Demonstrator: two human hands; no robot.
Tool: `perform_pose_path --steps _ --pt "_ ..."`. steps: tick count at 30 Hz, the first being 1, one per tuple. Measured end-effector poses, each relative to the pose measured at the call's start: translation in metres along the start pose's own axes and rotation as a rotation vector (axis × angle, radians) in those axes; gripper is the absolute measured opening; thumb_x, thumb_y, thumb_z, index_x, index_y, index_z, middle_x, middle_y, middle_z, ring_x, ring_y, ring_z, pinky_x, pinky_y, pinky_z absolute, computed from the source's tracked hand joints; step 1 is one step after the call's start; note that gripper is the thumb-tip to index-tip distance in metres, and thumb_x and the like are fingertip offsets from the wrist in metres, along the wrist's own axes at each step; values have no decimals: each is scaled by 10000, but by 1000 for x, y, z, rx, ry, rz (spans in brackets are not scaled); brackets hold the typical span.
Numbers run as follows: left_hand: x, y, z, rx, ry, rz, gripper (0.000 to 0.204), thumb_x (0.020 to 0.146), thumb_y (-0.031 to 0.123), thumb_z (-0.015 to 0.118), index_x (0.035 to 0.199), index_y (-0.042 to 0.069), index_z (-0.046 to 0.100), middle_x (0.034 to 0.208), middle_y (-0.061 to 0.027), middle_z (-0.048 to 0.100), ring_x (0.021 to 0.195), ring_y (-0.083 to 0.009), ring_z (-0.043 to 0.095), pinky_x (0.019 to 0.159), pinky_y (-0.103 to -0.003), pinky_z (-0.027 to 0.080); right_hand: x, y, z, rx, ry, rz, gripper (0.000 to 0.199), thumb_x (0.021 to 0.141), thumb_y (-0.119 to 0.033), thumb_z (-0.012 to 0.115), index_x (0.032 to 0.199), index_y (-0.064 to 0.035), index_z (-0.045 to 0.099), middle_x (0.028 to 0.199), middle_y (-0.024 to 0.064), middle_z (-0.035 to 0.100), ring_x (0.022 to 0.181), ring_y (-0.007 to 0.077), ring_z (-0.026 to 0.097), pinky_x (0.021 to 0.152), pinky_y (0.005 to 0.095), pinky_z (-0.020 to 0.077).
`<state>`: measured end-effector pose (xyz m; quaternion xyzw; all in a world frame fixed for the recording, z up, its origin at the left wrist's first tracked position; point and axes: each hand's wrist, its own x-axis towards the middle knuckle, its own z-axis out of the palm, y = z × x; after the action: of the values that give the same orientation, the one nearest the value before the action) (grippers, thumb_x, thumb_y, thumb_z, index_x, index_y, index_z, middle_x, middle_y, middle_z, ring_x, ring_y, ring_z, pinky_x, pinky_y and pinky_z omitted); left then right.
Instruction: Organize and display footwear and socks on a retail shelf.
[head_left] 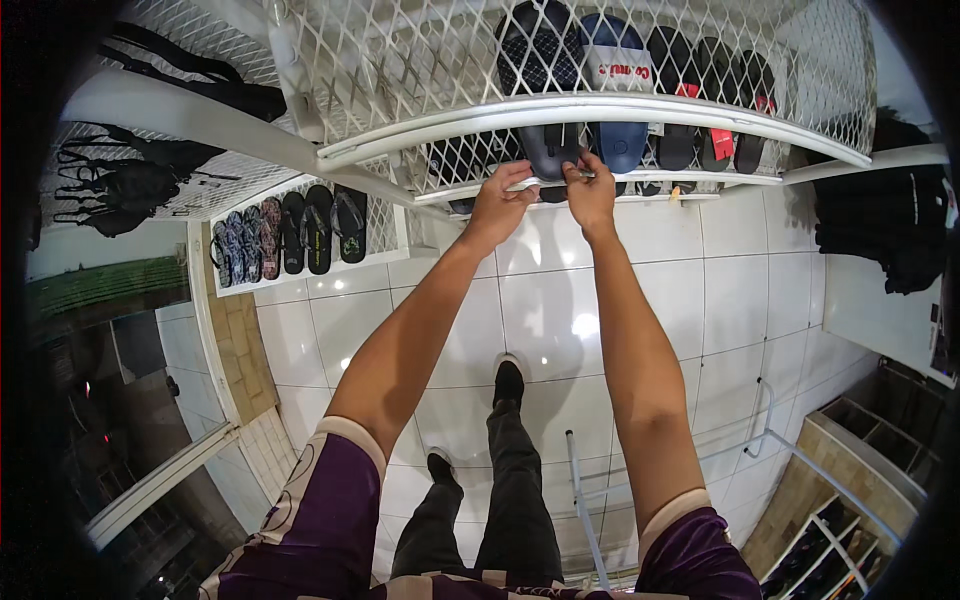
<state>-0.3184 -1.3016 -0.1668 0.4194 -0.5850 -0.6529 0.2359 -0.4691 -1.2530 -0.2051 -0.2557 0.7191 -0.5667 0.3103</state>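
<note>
1. While the grey slide [541, 150] is reached at its near end by the right hand [592, 195], its arranging appears unfinished; letting go is left.
2. Fingers of the left hand [503, 207] are curled just beside it; whether anything is gripped by either hand cannot be told.
3. In the mesh rack [700, 109], the grey slide is lined up with a blue slide [619, 148] and black slides [676, 148].
4. Flip-flops [318, 230] are held in the side rack [330, 272].

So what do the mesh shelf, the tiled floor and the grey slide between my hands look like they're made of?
Mesh shelf: likely white-painted metal, judging by its thin, rigid diamond lattice.
Tiled floor: probably glazed ceramic or porcelain, glossy, with light reflections and straight joints.
Grey slide: perhaps rubber or foam, as its surface looks smooth; I can't tell which.
</note>
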Motion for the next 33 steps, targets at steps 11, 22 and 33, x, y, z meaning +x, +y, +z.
perform_pose_path --steps 11,22,33 --pt "-23 5 -7 -96 139 -130 413 886 207 618 1244 51 484 1064 -88 625 894 -158 628 753 -296 477 -24 -15 4 250 -107 52 358 826 -3 633 1169 37 542 926 37 568 652 98 593 544 233 481" --pt "-204 20 -30 9 103 -84 162 856 82 647 959 -20 573 866 -51 635 746 -102 576 687 -236 463 -248 -50 -28 332 -185 198 354 850 -66 640 1178 4 527 1010 69 599 720 143 613 644 265 535" --pt "-495 50 -66 -33 -215 -79 197 842 105 663 967 -13 567 835 -64 643 731 -103 594 646 -243 463 -582 -129 -65 343 50 240 307 837 -29 638 1129 7 547 893 31 598 667 84 565 546 218 444"
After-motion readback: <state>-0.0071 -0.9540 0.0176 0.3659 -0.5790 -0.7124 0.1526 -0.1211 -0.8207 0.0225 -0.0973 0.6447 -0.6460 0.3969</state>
